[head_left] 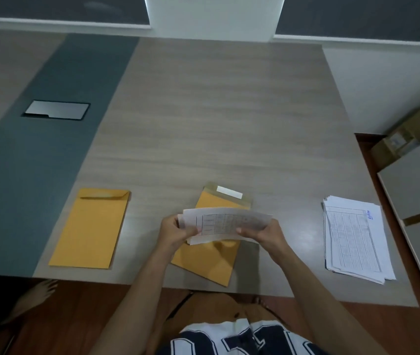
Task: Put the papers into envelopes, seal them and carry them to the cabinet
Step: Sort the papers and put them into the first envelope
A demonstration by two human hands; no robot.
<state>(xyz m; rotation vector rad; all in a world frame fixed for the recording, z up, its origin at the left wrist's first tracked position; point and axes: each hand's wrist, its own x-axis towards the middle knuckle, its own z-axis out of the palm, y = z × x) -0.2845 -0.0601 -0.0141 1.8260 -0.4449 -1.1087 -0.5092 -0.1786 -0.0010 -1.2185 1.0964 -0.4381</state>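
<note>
— Two hands on what?
— My left hand (pixel 175 230) and right hand (pixel 265 234) pinched a bent sheaf of papers (pixel 225 222) by its ends.
— Envelopes?
— Open envelope (pixel 211 260) lay directly beneath my fingers; closed envelope (pixel 91 229) left of them, paper stack (pixel 354 237) well right.

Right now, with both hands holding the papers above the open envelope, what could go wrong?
1. The held papers bend between the left hand and right hand; they may crease or fan out.
2. The open envelope lies loose and tilted near the table edge; pushing paper in may slide it off.
</note>
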